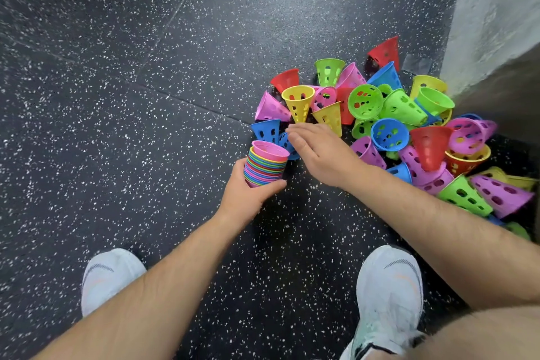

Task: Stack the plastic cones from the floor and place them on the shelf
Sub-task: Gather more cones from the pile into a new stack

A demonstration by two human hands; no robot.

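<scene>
Head view, single frame.

- Left hand (248, 193): fingers and thumb curled round the lower end of the stack of cones (266, 166). The stack is held off the floor (117, 96), tilted away from the person, a pink cone outermost.
- Right hand (318, 152): palm down, fingers straight and close together, holding nothing. The fingertips are over the blue cone (266, 130) at the near left edge of the pile of loose cones (394, 126). Contact cannot be confirmed.
- The pile lies to the right, against the wall (496, 23). Its cones point all ways, many leaning on each other.
- No shelf in frame. Most of the task remains, by my judgement.

Risks, as judged:
1. The grip covers only one end of the stack. If the stack tips further, the outer cones could slide off.
2. The blue cone props its neighbours, among them the yellow cone (298, 102). Pulling it out may topple them, and they would roll across the floor.
3. The cone walls are perforated, so a fingertip could catch in a hole and drag a second cone along.
4. A cone offered at a skew would jam rather than nest.
5. The white shoes (388, 295) are near the pile, so a rolling cone could end up underfoot.
</scene>
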